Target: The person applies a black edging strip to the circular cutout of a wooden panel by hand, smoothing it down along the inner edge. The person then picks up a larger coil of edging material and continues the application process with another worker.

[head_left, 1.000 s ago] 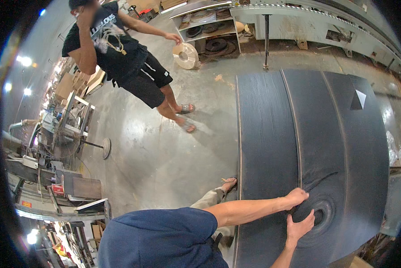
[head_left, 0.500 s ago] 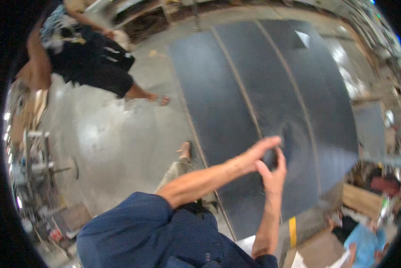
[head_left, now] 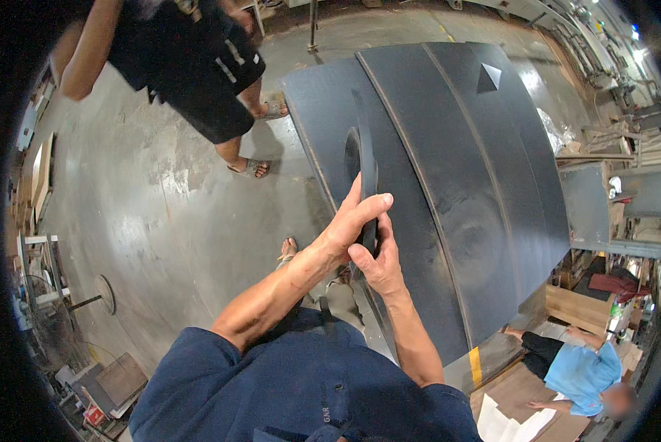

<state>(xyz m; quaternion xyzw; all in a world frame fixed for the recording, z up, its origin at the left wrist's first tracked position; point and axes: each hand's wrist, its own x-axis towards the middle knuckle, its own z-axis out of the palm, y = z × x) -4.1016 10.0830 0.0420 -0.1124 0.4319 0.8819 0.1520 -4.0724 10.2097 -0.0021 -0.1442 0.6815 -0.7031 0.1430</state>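
Note:
A coil of flat dark strip [head_left: 353, 156], like edge banding, is held up in front of me over the near-left side of the dark boards [head_left: 330, 110]. My left hand [head_left: 349, 225] is closed around the coil's near part, its thumb pointing to the right. Just to the right and slightly nearer, my right hand [head_left: 382, 269] grips the same coil, its thumb and fingers on the near side. A length of the strip [head_left: 367, 129] stands away from the coil toward the far side. My palms and fingers partly hide the coil.
Beyond the boards' left edge a person in black shorts [head_left: 198, 81] stands on the concrete floor [head_left: 139, 199]. At lower right a co-worker in a blue shirt [head_left: 585, 376] is beside brown sheets. A white triangular piece [head_left: 490, 76] lies on the far boards. Racks line the left.
Both my hands have moved left across the boards, and the coil with its strip now shows clearly. The person in black shorts has come nearer the boards. My view has shifted.

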